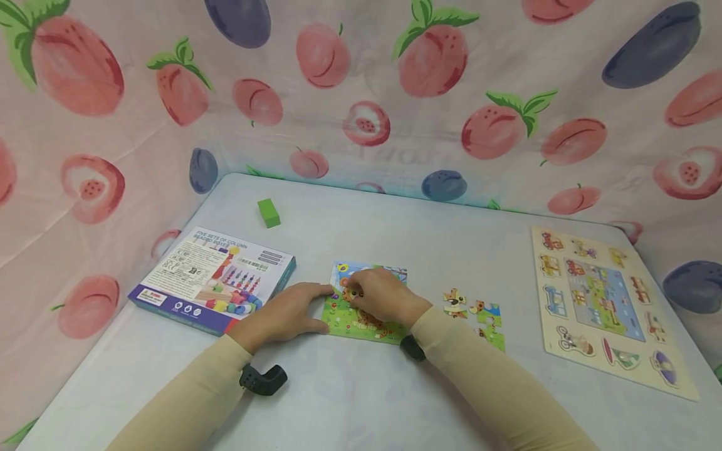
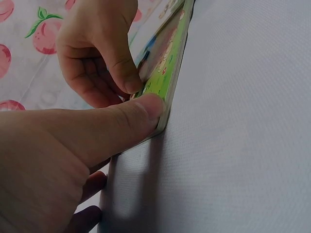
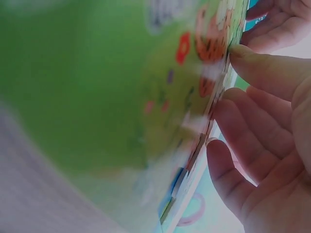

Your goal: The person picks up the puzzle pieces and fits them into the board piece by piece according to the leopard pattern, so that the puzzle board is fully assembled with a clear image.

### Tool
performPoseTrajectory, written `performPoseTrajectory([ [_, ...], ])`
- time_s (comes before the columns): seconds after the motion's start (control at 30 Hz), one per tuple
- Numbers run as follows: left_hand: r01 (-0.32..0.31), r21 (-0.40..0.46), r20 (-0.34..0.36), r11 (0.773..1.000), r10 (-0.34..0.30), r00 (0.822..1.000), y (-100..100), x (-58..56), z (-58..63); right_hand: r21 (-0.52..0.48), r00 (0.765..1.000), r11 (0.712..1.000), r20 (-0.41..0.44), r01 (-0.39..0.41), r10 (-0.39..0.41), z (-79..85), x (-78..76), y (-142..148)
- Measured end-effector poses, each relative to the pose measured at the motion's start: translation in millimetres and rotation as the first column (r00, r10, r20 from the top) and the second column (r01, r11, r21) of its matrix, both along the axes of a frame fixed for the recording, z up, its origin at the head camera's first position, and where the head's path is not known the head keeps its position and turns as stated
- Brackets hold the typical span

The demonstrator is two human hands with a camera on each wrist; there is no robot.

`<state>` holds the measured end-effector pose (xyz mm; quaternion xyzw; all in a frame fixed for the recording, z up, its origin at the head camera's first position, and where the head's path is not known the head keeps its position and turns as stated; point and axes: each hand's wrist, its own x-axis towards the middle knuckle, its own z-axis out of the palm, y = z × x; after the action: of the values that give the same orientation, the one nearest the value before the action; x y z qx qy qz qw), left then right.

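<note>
A jigsaw puzzle (image 1: 338, 322) lies flat on the table, its picture a spotted orange animal on green grass. My left hand (image 1: 287, 313) is at its left edge, index finger and thumb spread apart. In the left wrist view, the left thumb (image 2: 150, 107) rests on the green corner. My right hand (image 1: 389, 297) bends over the puzzle's middle, pinching a puzzle piece against the surface; the fingers mostly hide it. The right wrist view has the right fingertips (image 3: 226, 99) right at the puzzle's face. Loose puzzle pieces (image 1: 454, 302) lie to the right, partly behind the right sleeve.
A beaded-column toy box (image 1: 186, 272) lies left of the puzzle, close to the left hand. Behind it stands a green block (image 1: 269, 213). A wooden peg board (image 1: 609, 369) with vehicle pictures lies at the right. Fruit-patterned cloth (image 1: 366, 150) walls the table's back and sides.
</note>
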<state>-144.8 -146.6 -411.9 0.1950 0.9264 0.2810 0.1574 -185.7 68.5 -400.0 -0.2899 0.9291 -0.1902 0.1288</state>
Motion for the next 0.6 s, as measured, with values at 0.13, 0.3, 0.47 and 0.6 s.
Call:
performPoseTrajectory([
  [0.13, 0.002, 0.000, -0.003, 1.000, -0.002, 1.000, -0.2, 0.0, -0.3, -0.004, 1.000, 1.000, -0.004, 0.011, -0.011, -0.8, -0.7, -0.6],
  [0.3, 0.001, 0.003, -0.002, 1.000, -0.001, 1.000, -0.1, -0.3, -0.2, 0.014, 1.000, 0.999, 0.005, 0.030, -0.030, -0.8, -1.7, -0.8],
  [0.47, 0.002, 0.002, -0.001, 1.000, -0.002, 1.000, -0.3, -0.4, -0.8, 0.010, 0.998, 0.999, 0.033, 0.043, -0.044, 6.5, -1.0, 4.1],
  [0.6, 0.006, 0.004, -0.005, 1.000, -0.006, 1.000, -0.4, 0.1, -0.4, -0.038, 0.998, 0.998, 0.025, 0.058, -0.057, 18.4, -1.1, 14.2],
])
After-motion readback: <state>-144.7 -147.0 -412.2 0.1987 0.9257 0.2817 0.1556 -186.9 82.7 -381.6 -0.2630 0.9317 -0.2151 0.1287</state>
